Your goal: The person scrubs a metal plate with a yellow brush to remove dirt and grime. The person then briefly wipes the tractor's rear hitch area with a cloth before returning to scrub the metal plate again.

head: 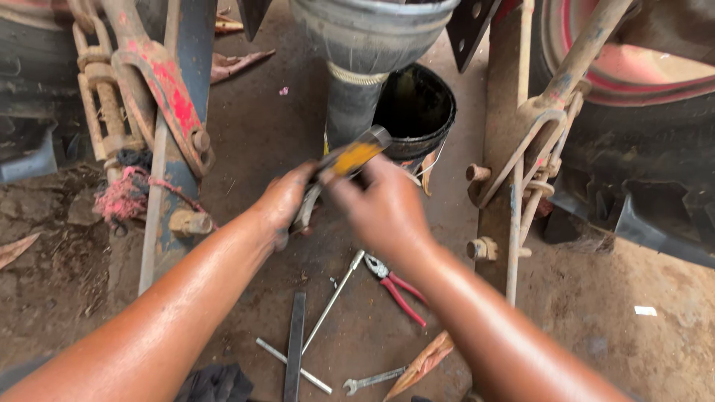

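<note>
both hands [339, 201] meet, gripping a yellow-handled tool [350, 158], forearms extended.

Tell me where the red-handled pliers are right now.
In the head view, the red-handled pliers lie on the dirt floor just below the right hand, between the right forearm and a long metal rod to their left.

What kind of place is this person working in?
Probably an outdoor farm-machinery repair spot: a big tractor tyre, rusty linkage arms, and pliers with other hand tools lying on bare dirt ground.
</note>
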